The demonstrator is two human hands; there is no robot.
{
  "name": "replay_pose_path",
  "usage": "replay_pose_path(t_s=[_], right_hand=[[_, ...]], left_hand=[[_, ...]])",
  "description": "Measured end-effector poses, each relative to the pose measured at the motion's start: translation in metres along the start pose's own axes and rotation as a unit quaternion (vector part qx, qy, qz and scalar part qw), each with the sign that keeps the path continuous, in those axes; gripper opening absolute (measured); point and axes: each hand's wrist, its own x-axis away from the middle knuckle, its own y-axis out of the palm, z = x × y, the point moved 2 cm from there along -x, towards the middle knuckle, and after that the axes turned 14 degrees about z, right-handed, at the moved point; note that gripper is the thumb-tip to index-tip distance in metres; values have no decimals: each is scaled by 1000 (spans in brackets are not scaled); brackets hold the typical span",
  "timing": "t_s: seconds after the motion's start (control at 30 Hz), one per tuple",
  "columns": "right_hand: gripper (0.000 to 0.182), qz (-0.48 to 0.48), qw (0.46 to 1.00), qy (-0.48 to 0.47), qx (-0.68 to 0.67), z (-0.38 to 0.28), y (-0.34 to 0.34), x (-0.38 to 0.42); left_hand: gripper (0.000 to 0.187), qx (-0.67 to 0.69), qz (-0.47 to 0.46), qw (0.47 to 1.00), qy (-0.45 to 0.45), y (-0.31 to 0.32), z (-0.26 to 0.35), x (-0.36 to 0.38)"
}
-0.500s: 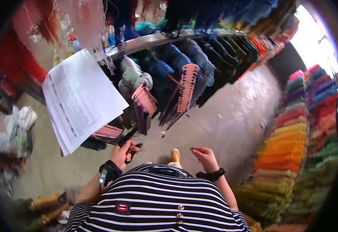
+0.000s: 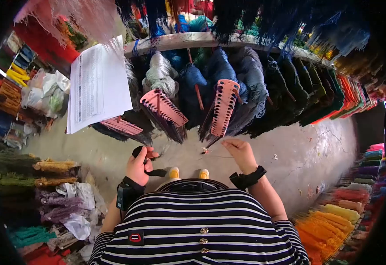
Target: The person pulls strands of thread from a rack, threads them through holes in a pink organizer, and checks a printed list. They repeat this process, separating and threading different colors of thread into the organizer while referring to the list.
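Observation:
My left hand [image 2: 140, 164] is closed around a small bundle of dark yarn [image 2: 157, 172], whose ends stick out to the right. My right hand [image 2: 240, 153] is pinched, thumb against fingers, and a faint thin strand seems to run left from its fingertips. Just above it hangs a pink holed card [image 2: 224, 108] with dark yarn tufts along its edges. A second pink card [image 2: 164, 107] and a third pink card [image 2: 121, 125] hang further left. Printed sheets [image 2: 98, 86] hang beside them.
A curved rail [image 2: 179, 40] ahead carries skeins on pegs, including a pale grey skein [image 2: 159, 73] and a blue skein [image 2: 220, 66]. Orange yarn [image 2: 329, 227] is stacked at the right. Plastic bags [image 2: 47, 90] and yarn piles [image 2: 60, 205] line the left.
The view has swung to the right and steadied. My right hand has risen toward the hanging pink card. My left hand still holds the dark yarn.

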Motion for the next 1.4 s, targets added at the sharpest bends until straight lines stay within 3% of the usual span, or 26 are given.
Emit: replay_pose_path(t_s=[0.37,0.5,0.6,0.73,0.8,0.87,0.97,1.1,1.4], right_hand=[[24,-16,999,13,47,-52,-2,-10],[26,-22,999,-6,36,-42,11,-15],[27,-39,996,-82,-3,-43,30,-22],[26,-64,986,-128,87,-78,64,-35],[27,-33,979,-193,58,-64,89,-51],[31,-45,983,-167,65,-69,105,-58],[38,26,950,-259,175,-59,126,-71],[41,13,959,-239,148,-57,146,-79],[23,-96,977,-156,106,-36,146,-80]], left_hand=[[24,43,24,999,19,-9,2,12],[24,53,12,998,36,-14,5,9],[22,27,2,999,47,-5,16,8],[23,24,-6,999,41,9,27,6],[23,21,-8,999,46,12,30,7],[23,22,-7,999,46,11,32,7],[24,25,4,999,40,4,28,6],[26,18,26,999,38,-7,21,4],[25,14,28,999,40,-15,22,8]])
